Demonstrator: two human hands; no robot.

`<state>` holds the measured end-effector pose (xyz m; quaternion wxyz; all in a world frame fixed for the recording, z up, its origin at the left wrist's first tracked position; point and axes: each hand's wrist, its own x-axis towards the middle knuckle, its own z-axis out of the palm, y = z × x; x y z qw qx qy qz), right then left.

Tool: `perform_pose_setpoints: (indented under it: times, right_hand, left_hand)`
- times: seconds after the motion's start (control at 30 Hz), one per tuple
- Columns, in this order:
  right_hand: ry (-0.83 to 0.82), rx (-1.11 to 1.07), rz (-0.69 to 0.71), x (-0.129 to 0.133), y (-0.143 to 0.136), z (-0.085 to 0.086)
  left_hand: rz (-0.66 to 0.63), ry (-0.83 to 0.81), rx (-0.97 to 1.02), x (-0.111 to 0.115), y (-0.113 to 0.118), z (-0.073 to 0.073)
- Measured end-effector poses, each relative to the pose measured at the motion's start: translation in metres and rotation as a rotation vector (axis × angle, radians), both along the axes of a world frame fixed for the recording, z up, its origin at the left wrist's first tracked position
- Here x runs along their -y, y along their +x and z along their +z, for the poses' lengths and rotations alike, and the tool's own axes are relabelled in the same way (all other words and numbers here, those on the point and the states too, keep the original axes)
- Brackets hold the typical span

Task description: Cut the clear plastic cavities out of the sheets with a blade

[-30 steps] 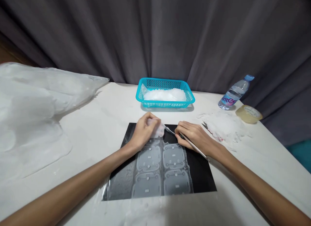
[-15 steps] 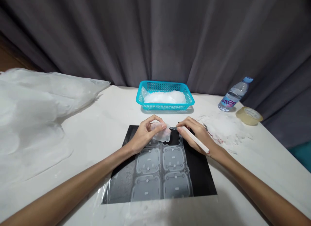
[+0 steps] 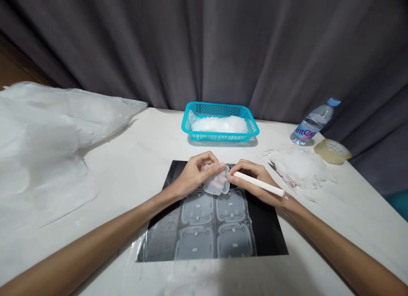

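My left hand (image 3: pixel 201 172) is closed, pinching a small translucent plastic piece (image 3: pixel 217 184) with a wavy outline between thumb and fingers. In my right hand (image 3: pixel 255 177) is a slim white pen-like tool (image 3: pixel 259 184), its back end pointing down to the right. The fingers of that hand meet the right edge of the piece, and the tool's tip is hidden there. Both hands are over a black board (image 3: pixel 270 241). On it lies a clear plastic sheet (image 3: pixel 161 236) with several frosted rounded-square shapes (image 3: pixel 234 241) like the held one.
A blue basket (image 3: pixel 219 138) holding white translucent pieces stands behind the board. To the right are scissors (image 3: pixel 274 168) partly under plastic scraps (image 3: pixel 296 164), a water bottle (image 3: pixel 312 122) and a tape roll (image 3: pixel 333 151). A large heap of plastic sheeting (image 3: pixel 47 139) covers the left side.
My left hand has brought the plastic piece slightly right and towards me, turned flatter to view. My right hand's fingers have come to its edge. The view has shifted slightly.
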<state>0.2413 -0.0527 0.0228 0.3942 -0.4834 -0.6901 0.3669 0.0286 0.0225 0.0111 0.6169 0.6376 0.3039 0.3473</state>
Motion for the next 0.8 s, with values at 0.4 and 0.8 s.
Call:
perform_pose_setpoints:
  times: [0.4, 0.8]
  right_hand:
    - [-0.122, -0.141, 0.046, -0.0042, 0.0071, -0.0024]
    - [-0.001, -0.049, 0.021, -0.0018, 0.0059, 0.0033]
  left_hand:
    - [-0.041, 0.033, -0.028, 0.0033, -0.0016, 0.0049]
    - [-0.038, 0.103, -0.061, 0.0053, -0.0044, 0.0028]
